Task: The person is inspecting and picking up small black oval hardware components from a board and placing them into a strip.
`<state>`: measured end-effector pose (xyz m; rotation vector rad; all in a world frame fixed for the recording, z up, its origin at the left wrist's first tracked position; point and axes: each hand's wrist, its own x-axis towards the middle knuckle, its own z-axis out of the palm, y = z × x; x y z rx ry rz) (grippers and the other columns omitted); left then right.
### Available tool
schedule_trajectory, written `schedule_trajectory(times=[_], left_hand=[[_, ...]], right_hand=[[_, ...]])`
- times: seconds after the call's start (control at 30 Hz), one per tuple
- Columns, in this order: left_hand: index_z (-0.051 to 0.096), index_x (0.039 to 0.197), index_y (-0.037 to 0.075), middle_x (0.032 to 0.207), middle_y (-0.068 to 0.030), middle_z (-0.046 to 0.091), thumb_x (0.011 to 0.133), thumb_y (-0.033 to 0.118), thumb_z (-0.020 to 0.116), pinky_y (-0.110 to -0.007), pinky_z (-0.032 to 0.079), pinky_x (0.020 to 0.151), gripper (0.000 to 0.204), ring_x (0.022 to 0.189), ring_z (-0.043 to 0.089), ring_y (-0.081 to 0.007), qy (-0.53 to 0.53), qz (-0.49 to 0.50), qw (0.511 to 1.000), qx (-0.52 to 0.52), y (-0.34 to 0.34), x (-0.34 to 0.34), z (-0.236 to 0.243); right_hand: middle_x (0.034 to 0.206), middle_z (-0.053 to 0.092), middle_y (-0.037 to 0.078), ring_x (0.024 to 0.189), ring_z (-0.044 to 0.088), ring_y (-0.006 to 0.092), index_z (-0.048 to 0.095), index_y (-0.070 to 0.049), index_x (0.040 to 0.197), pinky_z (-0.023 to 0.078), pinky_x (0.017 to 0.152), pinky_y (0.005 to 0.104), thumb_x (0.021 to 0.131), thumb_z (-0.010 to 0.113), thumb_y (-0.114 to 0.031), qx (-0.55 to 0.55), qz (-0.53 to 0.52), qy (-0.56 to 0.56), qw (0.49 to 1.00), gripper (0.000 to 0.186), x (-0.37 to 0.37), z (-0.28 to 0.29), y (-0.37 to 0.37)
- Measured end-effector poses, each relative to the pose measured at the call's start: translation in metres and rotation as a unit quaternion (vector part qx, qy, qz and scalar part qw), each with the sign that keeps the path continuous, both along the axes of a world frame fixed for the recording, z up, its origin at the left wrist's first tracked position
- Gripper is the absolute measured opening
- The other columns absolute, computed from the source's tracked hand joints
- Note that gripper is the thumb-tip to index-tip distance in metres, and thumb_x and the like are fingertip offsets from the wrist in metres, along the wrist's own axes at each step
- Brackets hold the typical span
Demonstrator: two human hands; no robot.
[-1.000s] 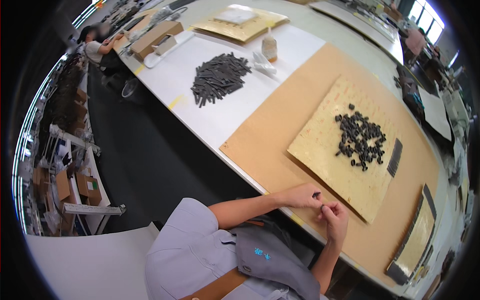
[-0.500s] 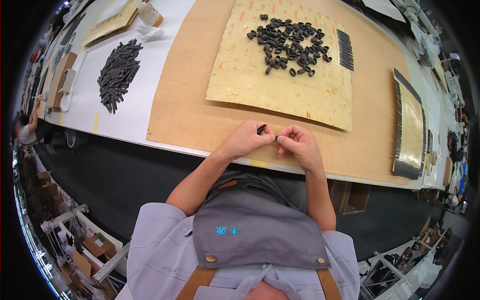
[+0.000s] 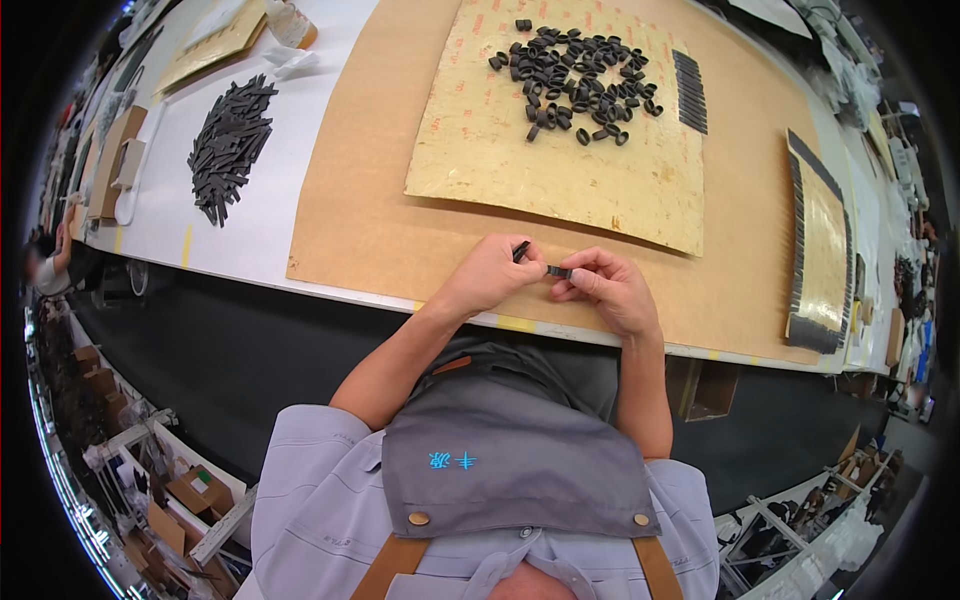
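Note:
My left hand (image 3: 490,275) is closed round short black strips (image 3: 520,251) near the front edge of a brown sheet (image 3: 370,250). A small black strip (image 3: 558,271) spans from its fingertips to my right hand (image 3: 606,290), whose thumb and fingers pinch it. Beyond my hands lies a yellowish board (image 3: 480,170) with a loose heap of small black rings (image 3: 590,85). A row of flat black strips (image 3: 690,90) lies at the board's right edge. On white sheeting to the left is a pile of black strips (image 3: 228,150).
A second board (image 3: 818,235) edged with dark strips lies at the right. Beyond the pile are cardboard boxes (image 3: 120,145), a bottle (image 3: 292,25) and plastic wrap (image 3: 293,62). A co-worker (image 3: 48,262) is at the far left. Shelving with boxes (image 3: 195,492) stands lower left.
My view has swung round to face the table squarely. In the last half second my right hand has shifted slightly right, and more of the strip shows between my hands.

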<state>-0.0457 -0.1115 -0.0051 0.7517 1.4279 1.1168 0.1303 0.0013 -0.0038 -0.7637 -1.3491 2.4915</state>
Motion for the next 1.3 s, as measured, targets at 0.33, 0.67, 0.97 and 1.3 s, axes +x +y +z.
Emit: schedule_trajectory(times=[0.33,0.67,0.97,1.3], left_hand=[[0.057,0.074,0.004,0.062,0.0075,0.044,0.082,0.014,0.062,-0.021,0.029,0.049,0.015,0.058,0.037,-0.0017,0.015,-0.008,1.0,0.008,0.0,0.002,-0.003],[0.057,0.074,0.004,0.061,0.0086,0.042,0.082,0.013,0.061,-0.021,0.027,0.048,0.013,0.056,0.035,-0.0015,0.014,-0.012,1.0,0.0,0.001,0.001,-0.001],[0.058,0.074,0.003,0.061,0.0078,0.042,0.082,0.014,0.062,-0.021,0.028,0.049,0.014,0.057,0.036,-0.002,0.033,-0.015,0.999,-0.001,0.0,0.001,0.0],[0.058,0.074,0.003,0.061,0.0074,0.043,0.082,0.014,0.062,-0.021,0.03,0.05,0.014,0.058,0.036,-0.0022,0.043,-0.02,0.999,0.005,0.0,0.001,-0.003]], right_hand=[[0.078,0.062,0.009,0.071,0.064,0.0143,0.056,0.001,0.087,0.054,0.068,0.0257,0.084,0.062,-0.004,0.045,-0.006,-0.039,0.998,0.009,-0.011,0.005,-0.006],[0.079,0.059,0.006,0.068,0.063,0.0115,0.053,0.001,0.088,0.055,0.065,0.0259,0.082,0.063,-0.002,0.027,-0.024,-0.053,0.998,0.012,-0.014,0.003,-0.007],[0.079,0.06,0.007,0.066,0.062,0.0118,0.053,0.001,0.089,0.055,0.066,0.0276,0.083,0.062,-0.003,0.04,-0.02,-0.049,0.998,0.011,-0.014,-0.001,-0.006],[0.078,0.06,0.006,0.065,0.061,0.0112,0.053,0.001,0.088,0.054,0.064,0.0259,0.083,0.063,-0.002,0.039,-0.019,-0.049,0.998,0.011,-0.015,0.0,-0.007]])
